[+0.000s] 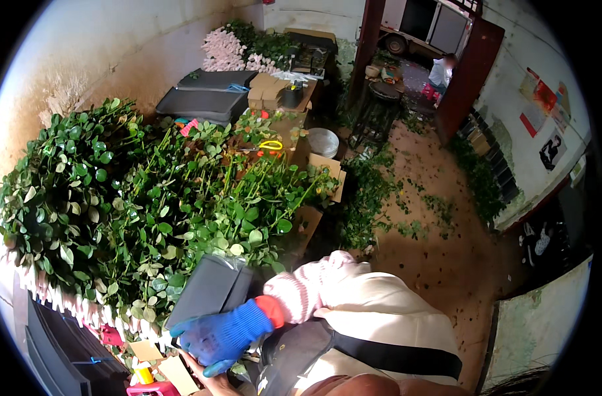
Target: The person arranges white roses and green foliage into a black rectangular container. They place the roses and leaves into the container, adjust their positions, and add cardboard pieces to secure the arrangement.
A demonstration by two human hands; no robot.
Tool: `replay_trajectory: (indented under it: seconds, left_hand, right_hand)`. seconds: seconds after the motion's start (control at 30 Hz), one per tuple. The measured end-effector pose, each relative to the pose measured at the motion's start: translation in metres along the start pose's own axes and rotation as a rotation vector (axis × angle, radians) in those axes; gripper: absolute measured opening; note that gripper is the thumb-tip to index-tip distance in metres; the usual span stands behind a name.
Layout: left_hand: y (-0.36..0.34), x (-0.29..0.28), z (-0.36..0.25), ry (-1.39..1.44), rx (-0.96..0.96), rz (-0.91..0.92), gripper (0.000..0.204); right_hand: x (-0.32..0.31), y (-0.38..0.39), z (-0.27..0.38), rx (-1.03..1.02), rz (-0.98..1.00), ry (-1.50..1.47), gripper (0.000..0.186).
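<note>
A blue knit glove with a red cuff covers my right hand (218, 336), below a pink striped sleeve. Its fingers are bent over the lower edge of a dark grey folded sheet (212, 287), with the thumb on the near side. My bare left hand (212, 381) is just beneath the glove, its fingers mostly hidden. Beyond the sheet, a large heap of green leafy rose stems (149, 204) covers the bench. Along the heap's left edge lie pale wrapped flower heads (70, 300).
Dark grey sheets (57, 343) are stacked at lower left, beside a pink container (152, 388). Yellow-handled scissors (270, 145), a white bucket (323, 142) and cardboard (267, 91) stand farther back. Fallen leaves (439, 211) litter the floor. A person (439, 72) sits near the doorway.
</note>
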State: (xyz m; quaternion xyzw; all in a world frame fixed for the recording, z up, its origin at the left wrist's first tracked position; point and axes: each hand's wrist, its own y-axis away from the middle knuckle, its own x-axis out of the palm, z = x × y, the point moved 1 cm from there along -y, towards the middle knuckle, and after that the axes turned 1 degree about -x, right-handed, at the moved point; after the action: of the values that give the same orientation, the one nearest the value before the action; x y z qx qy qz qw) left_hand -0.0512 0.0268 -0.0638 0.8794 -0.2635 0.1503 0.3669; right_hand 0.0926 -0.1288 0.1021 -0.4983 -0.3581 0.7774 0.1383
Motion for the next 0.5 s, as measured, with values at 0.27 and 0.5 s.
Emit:
replay_trajectory:
  seconds: [0.27, 0.5]
  left_hand:
    - [0.050, 0.081, -0.028, 0.073, 0.062, 0.444, 0.057]
    - [0.055, 0.119, -0.022, -0.082, 0.158, 0.295, 0.059]
  right_hand:
    - [-0.093, 0.154, 0.036, 1.300, 0.146, -0.744, 0.058]
    - [-0.067, 0.195, 0.059, 1.132, -0.746, -0.675, 0.058]
